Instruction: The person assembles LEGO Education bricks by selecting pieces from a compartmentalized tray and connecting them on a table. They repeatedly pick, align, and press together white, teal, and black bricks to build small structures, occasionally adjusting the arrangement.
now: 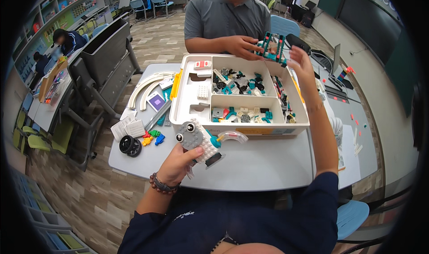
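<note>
My left hand [181,164] grips a toy brick model [201,144] near the table's front edge. The model has a white studded body, a round grey plate with two eye pieces, a teal joint and a clear curved piece. My right hand [304,64] reaches to the far right with its fingers apart, close beside a teal and black brick frame [271,47]. Whether it touches the frame I cannot tell. Across the table, another person's hand [243,46] is at the frame's left side. Between us sits a white sorting box [190,109] holding loose building pieces.
Left of the box lie white curved tracks [145,89], black wheels [129,145], small coloured figures [154,134] and a purple-faced card [156,101]. To the right are white papers [351,153], scattered red pieces [353,118] and a laptop [333,60]. A dark folded table [105,57] stands at left.
</note>
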The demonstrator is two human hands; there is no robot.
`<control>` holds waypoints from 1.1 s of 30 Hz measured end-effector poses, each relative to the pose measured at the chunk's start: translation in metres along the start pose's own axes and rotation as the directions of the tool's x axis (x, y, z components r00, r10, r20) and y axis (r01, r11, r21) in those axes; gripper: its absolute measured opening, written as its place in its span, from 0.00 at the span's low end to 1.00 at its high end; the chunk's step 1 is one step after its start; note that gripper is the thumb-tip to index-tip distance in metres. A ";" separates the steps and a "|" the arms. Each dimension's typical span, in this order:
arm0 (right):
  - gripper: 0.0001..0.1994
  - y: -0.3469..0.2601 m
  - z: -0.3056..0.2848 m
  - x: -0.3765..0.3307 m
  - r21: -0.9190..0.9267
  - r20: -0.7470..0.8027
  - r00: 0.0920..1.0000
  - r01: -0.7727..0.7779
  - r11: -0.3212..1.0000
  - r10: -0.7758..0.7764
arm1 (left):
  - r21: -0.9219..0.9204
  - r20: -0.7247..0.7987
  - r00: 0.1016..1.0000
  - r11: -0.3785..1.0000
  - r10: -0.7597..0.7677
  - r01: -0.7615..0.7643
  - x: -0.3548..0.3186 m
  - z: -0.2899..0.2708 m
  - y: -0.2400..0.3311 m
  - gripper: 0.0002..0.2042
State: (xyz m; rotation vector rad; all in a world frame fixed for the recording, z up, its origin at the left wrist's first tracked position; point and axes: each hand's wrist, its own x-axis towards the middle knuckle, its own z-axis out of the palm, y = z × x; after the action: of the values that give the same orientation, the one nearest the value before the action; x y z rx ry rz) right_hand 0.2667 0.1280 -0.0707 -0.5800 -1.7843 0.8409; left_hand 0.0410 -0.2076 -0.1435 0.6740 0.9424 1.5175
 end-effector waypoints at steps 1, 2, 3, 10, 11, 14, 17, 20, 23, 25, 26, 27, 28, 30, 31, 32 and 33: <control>0.28 -0.021 0.003 -0.022 0.058 0.060 0.998 -0.001 0.998 -0.002 | 0.038 0.017 1.000 0.999 -0.020 0.019 0.003 0.002 0.003 0.26; 0.27 -0.036 0.005 -0.042 0.077 0.105 0.994 -0.034 0.996 0.026 | 0.076 0.034 0.999 0.996 -0.039 0.036 0.007 0.005 0.006 0.27; 0.27 -0.049 0.005 -0.060 0.083 0.169 0.983 -0.090 0.992 0.075 | 0.098 0.035 0.998 0.994 -0.053 0.049 0.010 0.011 0.011 0.26; 0.29 -0.087 0.021 -0.144 0.256 0.542 0.836 -0.266 0.929 0.090 | 0.352 0.193 0.979 0.936 -0.070 -0.003 0.040 0.039 0.026 0.23; 0.28 -0.087 0.022 -0.145 0.265 0.563 0.821 -0.283 0.922 0.090 | 0.387 0.212 0.973 0.922 -0.095 0.006 0.045 0.040 0.027 0.23; 0.27 -0.085 0.024 -0.148 0.275 0.596 0.799 -0.291 0.916 0.075 | 0.494 0.164 0.976 0.868 -0.143 0.045 0.055 0.043 0.027 0.24; 0.25 -0.079 0.024 -0.142 0.223 0.586 0.807 -0.242 0.944 0.069 | 0.401 0.210 0.978 0.914 -0.019 -0.068 0.064 0.046 0.016 0.24; 0.23 -0.076 0.027 -0.142 0.196 0.512 0.841 -0.312 0.930 0.174 | 0.432 0.137 0.982 0.900 -0.129 0.058 0.064 0.037 0.008 0.23; 0.25 -0.076 0.021 -0.141 0.142 0.485 0.867 -0.204 0.969 0.112 | 0.285 0.169 0.985 0.958 -0.028 -0.022 0.056 0.045 0.007 0.25; 0.25 -0.074 0.018 -0.139 0.135 0.500 0.861 -0.188 0.973 0.097 | 0.279 0.174 0.984 0.960 -0.037 -0.013 0.056 0.044 0.005 0.25; 0.25 -0.074 0.018 -0.141 0.120 0.503 0.855 -0.211 0.970 0.124 | 0.288 0.169 0.984 0.958 -0.046 -0.005 0.055 0.043 0.003 0.25; 0.24 -0.072 0.021 -0.141 0.106 0.515 0.845 -0.229 0.968 0.144 | 0.305 0.170 0.983 0.952 -0.063 0.009 0.054 0.041 0.003 0.25; 0.24 -0.072 0.023 -0.142 0.091 0.525 0.835 -0.246 0.965 0.164 | 0.322 0.172 0.982 0.946 -0.081 0.022 0.054 0.039 0.003 0.24; 0.21 -0.076 0.028 -0.143 0.093 0.550 0.804 -0.329 0.940 0.227 | 0.334 0.193 0.977 0.942 -0.092 0.022 0.054 0.039 0.003 0.23; 0.21 -0.076 0.031 -0.144 0.093 0.553 0.792 -0.365 0.927 0.257 | 0.328 0.212 0.974 0.945 -0.084 0.010 0.055 0.040 0.003 0.22; 0.20 -0.076 0.034 -0.146 0.092 0.557 0.780 -0.400 0.912 0.286 | 0.322 0.230 0.970 0.947 -0.076 -0.002 0.055 0.040 0.000 0.22; 0.16 -0.075 0.037 -0.148 0.102 0.553 0.790 -0.380 0.919 0.265 | 0.304 0.230 0.972 0.952 -0.055 -0.018 0.054 0.040 -0.003 0.20</control>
State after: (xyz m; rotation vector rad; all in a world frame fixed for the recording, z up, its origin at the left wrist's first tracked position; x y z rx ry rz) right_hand 0.2842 -0.0366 -0.1102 -0.5572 -2.0800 1.5324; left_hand 0.0673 -0.1465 -0.1306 1.0414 1.0043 1.2508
